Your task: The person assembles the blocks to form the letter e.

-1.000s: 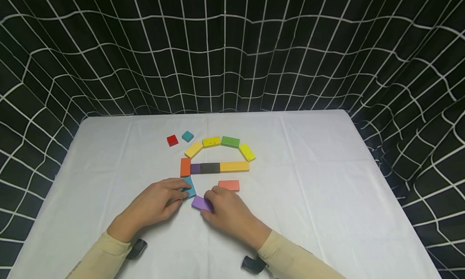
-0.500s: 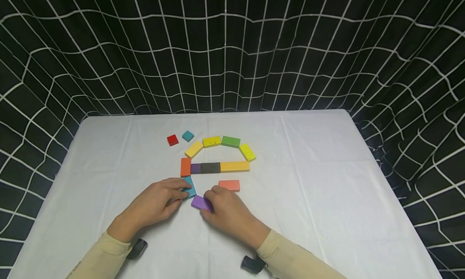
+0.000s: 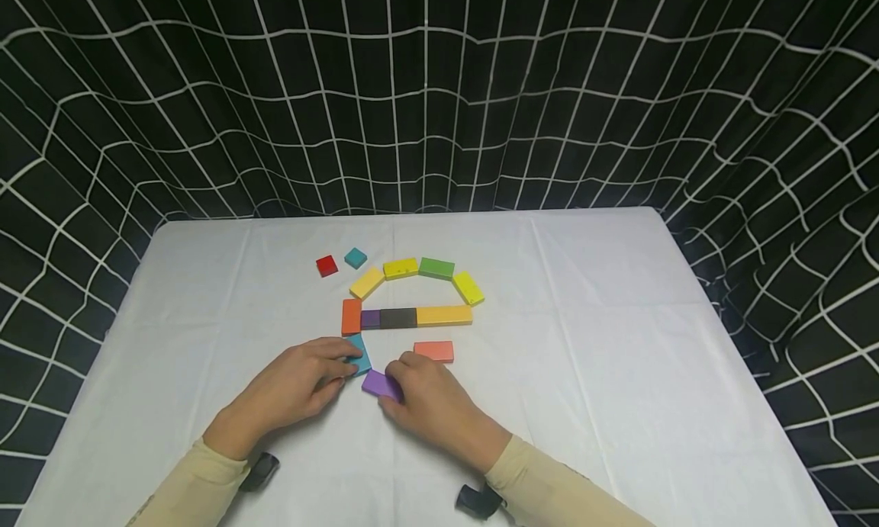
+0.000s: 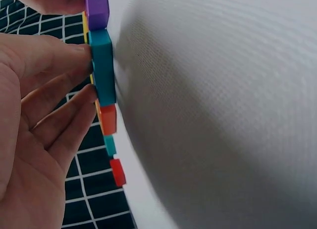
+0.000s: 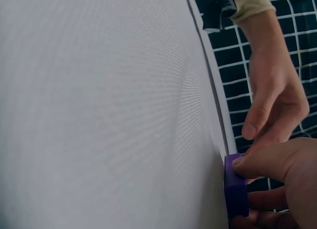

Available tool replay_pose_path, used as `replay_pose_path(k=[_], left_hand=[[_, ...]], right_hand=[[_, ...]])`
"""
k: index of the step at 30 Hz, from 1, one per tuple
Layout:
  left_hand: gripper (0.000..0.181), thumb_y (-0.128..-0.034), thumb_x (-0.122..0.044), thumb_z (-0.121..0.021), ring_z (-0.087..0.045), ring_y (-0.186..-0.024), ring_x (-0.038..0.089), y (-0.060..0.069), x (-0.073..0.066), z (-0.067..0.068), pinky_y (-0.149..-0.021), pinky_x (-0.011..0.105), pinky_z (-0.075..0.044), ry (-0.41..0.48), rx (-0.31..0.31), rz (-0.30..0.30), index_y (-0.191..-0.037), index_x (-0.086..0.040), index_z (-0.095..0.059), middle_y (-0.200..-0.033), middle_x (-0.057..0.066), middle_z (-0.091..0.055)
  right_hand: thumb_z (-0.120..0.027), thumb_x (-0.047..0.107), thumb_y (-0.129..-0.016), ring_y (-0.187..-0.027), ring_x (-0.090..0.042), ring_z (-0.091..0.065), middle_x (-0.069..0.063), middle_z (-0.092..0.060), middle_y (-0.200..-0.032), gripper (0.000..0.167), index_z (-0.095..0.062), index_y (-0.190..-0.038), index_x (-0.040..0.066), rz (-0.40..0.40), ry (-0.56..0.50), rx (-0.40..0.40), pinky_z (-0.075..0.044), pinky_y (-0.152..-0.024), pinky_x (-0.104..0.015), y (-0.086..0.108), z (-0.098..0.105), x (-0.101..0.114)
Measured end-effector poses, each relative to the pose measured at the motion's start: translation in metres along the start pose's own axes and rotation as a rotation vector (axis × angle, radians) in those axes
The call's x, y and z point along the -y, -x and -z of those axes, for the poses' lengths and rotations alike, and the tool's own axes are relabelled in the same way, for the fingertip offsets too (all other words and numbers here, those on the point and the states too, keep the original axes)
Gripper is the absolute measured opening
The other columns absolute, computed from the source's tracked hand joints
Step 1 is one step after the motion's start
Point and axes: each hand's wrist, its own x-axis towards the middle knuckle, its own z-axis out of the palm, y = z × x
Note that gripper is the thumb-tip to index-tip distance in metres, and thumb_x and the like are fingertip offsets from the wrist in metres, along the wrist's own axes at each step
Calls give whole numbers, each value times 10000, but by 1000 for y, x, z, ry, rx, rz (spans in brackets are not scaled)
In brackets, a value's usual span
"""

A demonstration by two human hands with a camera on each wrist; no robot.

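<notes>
My left hand [image 3: 298, 378] rests its fingertips on a blue rectangular block [image 3: 360, 355], with the thumb apart from it. In the left wrist view those fingers reach nearly straight to the blue block [image 4: 102, 66]. My right hand [image 3: 436, 401] pinches a purple block [image 3: 379, 384] between thumb and fingers; its right end is hidden by the hand. The purple block's [image 5: 235, 189] near side carries my thumb in the right wrist view. The purple and blue blocks meet at a corner. An orange-red block [image 3: 351, 316] adjoins the blue one's far end.
A curve of cream [image 3: 367, 283], yellow [image 3: 400, 268], green [image 3: 436, 268] and lime [image 3: 468, 288] blocks lies beyond. Inside runs a row of dark purple [image 3: 370, 319], black [image 3: 398, 318] and amber [image 3: 444, 316] blocks. A salmon block [image 3: 433, 351], red [image 3: 326, 265] and teal [image 3: 355, 258] small blocks lie apart.
</notes>
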Motion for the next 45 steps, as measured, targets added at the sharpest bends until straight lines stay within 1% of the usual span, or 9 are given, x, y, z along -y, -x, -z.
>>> replay_pose_path(k=[7, 16, 23, 26, 29, 32, 36, 40, 45], left_hand=[[269, -962, -128, -809, -647, -1318, 280, -2, -5, 0, -1127, 474, -502, -17, -3, -11, -1218, -47, -830, -1335, 63, -730], [223, -922, -123, -813, -674, -1217, 279, -4, -7, -7, -1069, 464, -551, -33, -79, -47, -1101, 8, -840, -1239, 86, -735], [279, -925, -215, -784, -619, -1267, 248, 0, -13, -10, -1112, 452, -509, -49, -132, -71, -1164, -80, -836, -1284, 52, -708], [296, -915, -205, -778, -596, -1273, 252, 3, -20, -11, -1101, 465, -509, -44, -158, -129, -1197, -142, -841, -1308, 48, -693], [296, -899, -188, -784, -592, -1260, 260, 5, -26, -14, -1095, 462, -510, -41, -172, -206, -1186, -177, -852, -1314, 55, -686], [291, -894, -171, -785, -593, -1256, 259, 7, -29, -18, -1107, 449, -502, -41, -160, -237, -1175, -191, -856, -1312, 50, -680], [314, -913, -182, -774, -578, -1287, 245, 9, -29, -21, -1132, 448, -484, -45, -99, -208, -1218, -202, -847, -1334, 30, -681], [329, -925, -200, -763, -569, -1292, 222, 9, -29, -23, -1125, 433, -490, -45, -59, -181, -1244, -210, -841, -1335, 11, -687], [324, -916, -177, -765, -574, -1256, 215, 7, -27, -23, -1088, 415, -514, -29, -57, -179, -1229, -187, -845, -1311, 22, -692]], right_hand=[[-849, 236, -927, -715, -93, -504, 36, -589, -833, 218, -768, -1042, 69, 2, 10, 11, -444, -619, -216, 1, 1, 0], [-873, 294, -924, -756, -97, -517, 26, -599, -887, 308, -761, -1097, 66, 8, 28, 18, -469, -652, -229, 2, 5, 0], [-884, 345, -907, -847, -155, -625, 9, -670, -942, 379, -782, -1128, 54, 39, 54, -107, -575, -736, -345, 1, 36, -13], [-898, 295, -893, -865, -165, -614, 1, -676, -974, 350, -793, -1140, 69, -2, 79, -134, -565, -731, -352, 0, 51, -31], [-890, 244, -903, -897, -161, -608, -7, -693, -1035, 325, -800, -1169, 80, -50, 95, -99, -566, -769, -347, 0, 59, -48], [-873, 217, -915, -939, -177, -611, -16, -698, -1082, 342, -794, -1218, 80, -73, 94, -36, -574, -813, -360, 2, 59, -58], [-874, 202, -911, -967, -191, -620, -11, -698, -1103, 354, -790, -1238, 95, -91, 72, 13, -580, -849, -377, 5, 55, -64], [-888, 185, -903, -929, -178, -602, -1, -683, -1081, 353, -789, -1232, 105, -92, 64, 34, -570, -837, -368, 5, 51, -66], [-883, 177, -912, -881, -166, -564, 9, -656, -1038, 334, -792, -1222, 94, -80, 63, 44, -549, -803, -355, 3, 47, -67]])
